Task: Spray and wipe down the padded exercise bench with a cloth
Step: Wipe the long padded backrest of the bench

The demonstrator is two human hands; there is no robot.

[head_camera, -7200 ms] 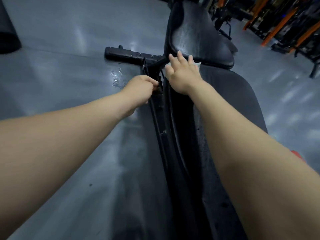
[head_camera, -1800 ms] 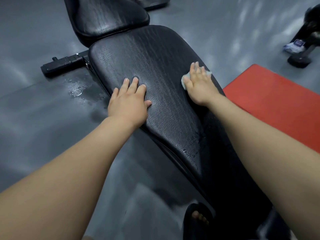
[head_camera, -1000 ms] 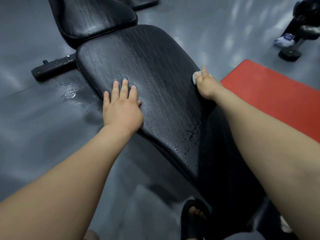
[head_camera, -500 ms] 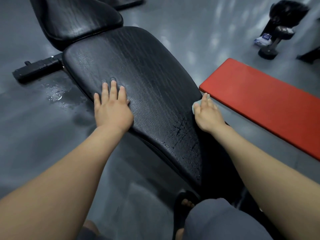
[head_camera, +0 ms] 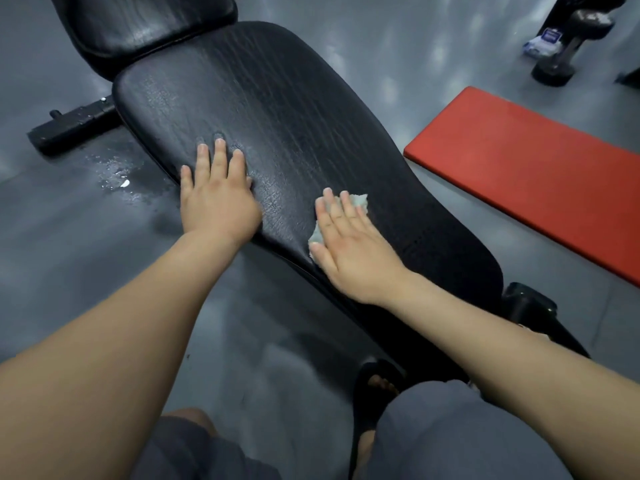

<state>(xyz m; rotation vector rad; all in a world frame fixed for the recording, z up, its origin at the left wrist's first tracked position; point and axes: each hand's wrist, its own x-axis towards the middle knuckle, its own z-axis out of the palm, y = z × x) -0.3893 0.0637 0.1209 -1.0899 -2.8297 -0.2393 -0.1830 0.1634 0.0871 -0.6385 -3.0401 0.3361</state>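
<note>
- Through the head camera I had the padded bench (head_camera: 294,109) straight ahead. Its long pad ran from the near end by my right knee away and slightly leftward to the smaller pad (head_camera: 145,26) at the top of the view.
- The left hand (head_camera: 219,199) lay flat on the long pad close to its left edge, fingers straight and a little spread, gripping nothing. I read it as a brace.
- The right hand (head_camera: 349,244) was flat too, fingers straight and together, pressing the pale cloth (head_camera: 358,199) onto the pad. Cloth corners showed past the fingertips and beside the thumb.
- The hands were apart, side by side, with a strip of bare black vinyl between them. The right one was nearer to me.
- The next stroke turned on this, in my judgement: most of the pad lay ahead and to the right of the cloth. The wiping hand should therefore travel along the long axis, away from me, or across toward the red mat (head_camera: 519,168) side.
- The left hand sat in the way of a stroke up the left edge, so I would have had to lift it or steer round it.
- A wet patch (head_camera: 117,174) shone on the floor left of the bench, and no spray bottle was in view.
</note>
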